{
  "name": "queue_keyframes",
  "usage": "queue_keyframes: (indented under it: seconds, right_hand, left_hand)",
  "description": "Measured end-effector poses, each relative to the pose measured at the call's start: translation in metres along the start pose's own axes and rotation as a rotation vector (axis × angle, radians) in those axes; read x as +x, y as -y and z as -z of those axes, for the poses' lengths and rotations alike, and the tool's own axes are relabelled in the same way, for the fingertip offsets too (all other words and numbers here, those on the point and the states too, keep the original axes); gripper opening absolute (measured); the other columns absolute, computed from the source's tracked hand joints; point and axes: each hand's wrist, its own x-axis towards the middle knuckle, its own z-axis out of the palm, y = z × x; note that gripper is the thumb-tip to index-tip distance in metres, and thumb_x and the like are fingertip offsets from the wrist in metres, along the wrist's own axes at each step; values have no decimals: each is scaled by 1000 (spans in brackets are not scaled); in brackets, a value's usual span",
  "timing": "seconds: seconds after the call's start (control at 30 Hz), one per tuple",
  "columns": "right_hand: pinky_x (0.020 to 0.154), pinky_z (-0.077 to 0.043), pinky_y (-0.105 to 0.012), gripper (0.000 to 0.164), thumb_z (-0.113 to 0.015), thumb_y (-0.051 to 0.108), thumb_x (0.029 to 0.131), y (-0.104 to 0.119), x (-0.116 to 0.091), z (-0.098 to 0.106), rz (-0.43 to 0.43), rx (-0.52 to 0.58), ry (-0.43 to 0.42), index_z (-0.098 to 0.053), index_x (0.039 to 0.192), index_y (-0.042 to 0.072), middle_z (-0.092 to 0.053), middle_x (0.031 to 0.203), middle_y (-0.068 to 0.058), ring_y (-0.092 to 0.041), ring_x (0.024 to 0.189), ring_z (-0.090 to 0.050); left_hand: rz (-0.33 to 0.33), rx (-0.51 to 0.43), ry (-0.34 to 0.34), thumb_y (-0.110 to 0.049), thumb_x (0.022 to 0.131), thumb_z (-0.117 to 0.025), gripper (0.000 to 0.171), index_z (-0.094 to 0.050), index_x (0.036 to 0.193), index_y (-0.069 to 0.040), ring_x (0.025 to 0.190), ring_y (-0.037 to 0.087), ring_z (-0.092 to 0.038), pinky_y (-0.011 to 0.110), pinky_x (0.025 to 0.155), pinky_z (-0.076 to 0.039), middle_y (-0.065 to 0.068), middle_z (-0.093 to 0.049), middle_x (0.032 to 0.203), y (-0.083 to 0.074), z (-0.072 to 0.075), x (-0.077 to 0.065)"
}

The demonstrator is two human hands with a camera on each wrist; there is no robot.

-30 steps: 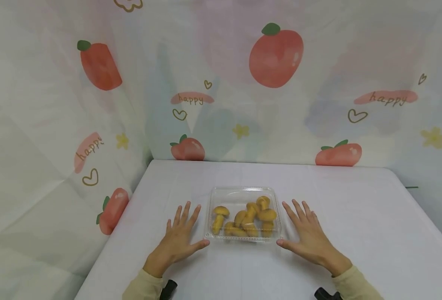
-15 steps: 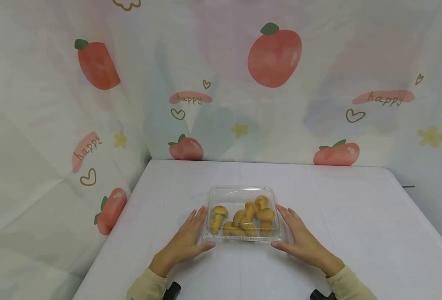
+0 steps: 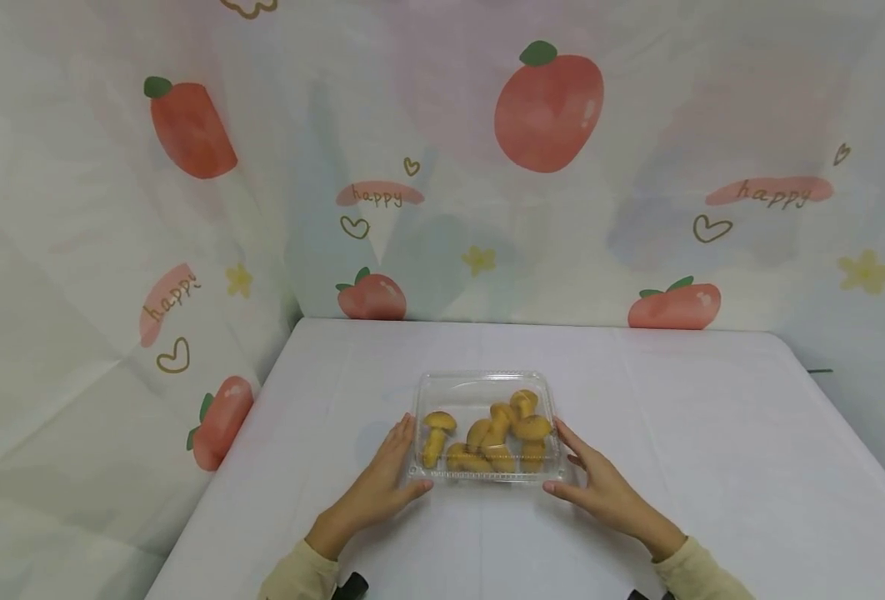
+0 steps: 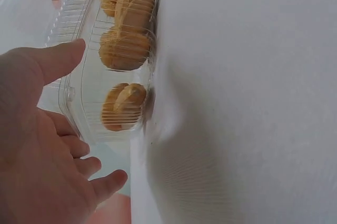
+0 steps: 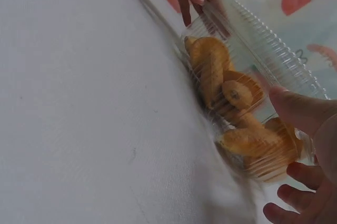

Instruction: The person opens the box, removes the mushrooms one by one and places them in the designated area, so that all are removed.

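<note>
A clear plastic clamshell box (image 3: 461,390) with its lid down sits on the white table. Inside it lie several yellow-brown mushrooms (image 3: 436,450), most of them grouped toward the right. My left hand (image 3: 379,487) holds the box's left front corner, its thumb (image 4: 66,60) on the front rim and fingers along the side. On the opposite corner my right hand (image 3: 606,493) grips likewise; its thumb (image 5: 295,109) lies on the front rim. Some lower fingers of both hands are spread away from the plastic. The box appears level and low at the tabletop.
White cloth covers the table (image 3: 675,400). A pale fabric backdrop (image 3: 442,108) printed with red fruit stands behind and to the left. Dark devices (image 3: 351,586) show beneath the wrists at the bottom edge.
Both hands have moved inward from beside the box, and their spread fingers have drawn together and taken hold of its two front corners. The box has stayed in place.
</note>
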Motion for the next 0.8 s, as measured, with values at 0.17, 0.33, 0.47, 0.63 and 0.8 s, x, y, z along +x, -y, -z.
queue_keyframes:
  seconds: [0.17, 0.33, 0.47, 0.63, 0.8]
  right_hand:
    - [110, -39, -58, 94, -76, 19, 91, -1, 2, 0, -16, 136, 48, -17, 158, -7, -21, 163, -34, -52, 145, -25]
    - [111, -37, -16, 92, -73, 15, 93, -2, 1, -1, -22, 211, 78, -13, 159, -7, -13, 164, -34, -50, 145, -18]
    - [105, -27, -5, 90, -69, 12, 95, -2, 0, -1, -11, 267, 97, -9, 159, -8, -6, 164, -35, -54, 146, -13]
    - [112, -36, -28, 90, -67, 11, 96, 2, -2, -1, -23, 289, 115, -4, 158, -9, -1, 164, -36, -57, 145, -15]
    - [109, -32, -52, 91, -65, 12, 97, 5, -3, -2, -21, 314, 124, -1, 158, -9, 3, 163, -36, -56, 145, -13]
  left_hand:
    - [10, -93, 29, -28, 99, -65, 92, -3, 161, 1, 156, 45, -4, 63, 123, -12, 23, 1, 169, 1, -2, -1]
    - [28, -175, 40, -26, 100, -62, 90, 0, 161, 0, 156, 45, -1, 63, 122, -9, 23, 5, 169, 0, -5, -1]
    - [54, -255, 49, -22, 101, -58, 87, 1, 162, -2, 157, 41, 3, 59, 123, -6, 19, 9, 169, -1, -8, -1]
    - [64, -316, 54, -14, 101, -55, 85, 4, 162, -5, 158, 36, 7, 56, 123, -2, 15, 12, 170, -3, -11, -1]
    - [63, -332, 61, -12, 101, -52, 85, 7, 161, -3, 157, 37, 10, 57, 123, 0, 17, 14, 169, -4, -12, -1]
